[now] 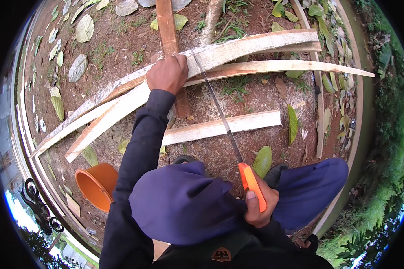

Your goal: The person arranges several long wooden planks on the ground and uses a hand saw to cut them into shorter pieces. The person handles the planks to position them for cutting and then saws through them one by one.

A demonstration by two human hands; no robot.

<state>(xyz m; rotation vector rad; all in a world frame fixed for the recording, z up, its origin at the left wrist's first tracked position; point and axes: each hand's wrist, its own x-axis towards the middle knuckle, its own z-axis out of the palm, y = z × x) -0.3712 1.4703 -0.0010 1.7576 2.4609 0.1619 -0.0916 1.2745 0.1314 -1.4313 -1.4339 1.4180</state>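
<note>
A hand saw (221, 113) with an orange handle slants up from my right hand (261, 201), whose fingers wrap round the handle. The far part of its blade lies across a long pale wooden plank (251, 45). Just left of the blade, my left hand (167, 74) is closed over the plank and presses on it. Under that hand a brown wooden board (167, 27) runs crosswise beneath the pale wood. A second, thinner pale strip (292, 66) lies on the near side of the plank. Whether the blade has entered the wood is too small to tell.
Nearer me lies a short pale wood piece (224, 127) on the soil. An orange bucket (96, 186) stands at the left, by my left arm. Dry and green leaves (84, 28) are scattered about. Long timber (321, 107) edges the right side. A motorcycle (38, 204) is far left.
</note>
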